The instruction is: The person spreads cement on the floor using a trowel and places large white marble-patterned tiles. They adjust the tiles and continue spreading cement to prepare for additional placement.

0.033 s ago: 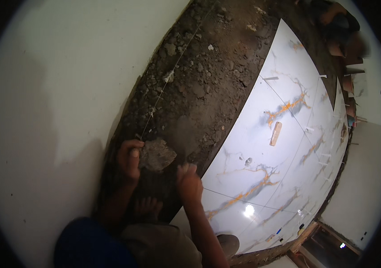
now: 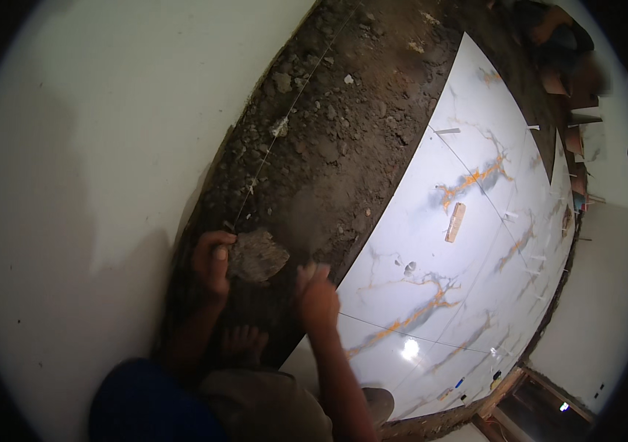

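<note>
L. hand curled at rock, grip unclear; R. hand, blurred, fingers bent nr. tiles, can't tell if holding anything.

Pale plain wall at left, soft shadows on it. Dark lumpy dirt floor alongside. White marble-look tiles to the right, grey and orange veins, bright glare near the bottom. Another pale wall far right. Lower right: wooden frame around dark opening, small light showing.
</note>
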